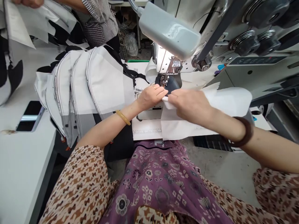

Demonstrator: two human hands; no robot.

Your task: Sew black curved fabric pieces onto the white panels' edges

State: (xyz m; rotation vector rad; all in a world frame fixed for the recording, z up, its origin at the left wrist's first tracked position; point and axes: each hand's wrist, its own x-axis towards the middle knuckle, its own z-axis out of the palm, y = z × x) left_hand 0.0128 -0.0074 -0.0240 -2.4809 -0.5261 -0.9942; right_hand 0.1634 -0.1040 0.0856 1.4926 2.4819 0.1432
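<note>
My left hand (150,97) and my right hand (189,104) meet in front of the sewing machine's presser foot (164,80). Both press a folded white fabric panel (205,109) near its edge, which runs up to a dark curved fabric piece (172,84) under the needle. The left fingertips pinch the fold from the left, and the right fingers grip it from the other side. The hands hide where the white and dark pieces join. A stack of white and grey fabric panels (93,84) hangs over the table to my left.
The machine's lamp (169,31) overhangs the needle area, and tension discs (249,40) sit at upper right. A phone (30,116) lies on the white side table (23,165). Across the table, a co-worker (98,21) handles white-and-black fabric pieces with one hand (28,2).
</note>
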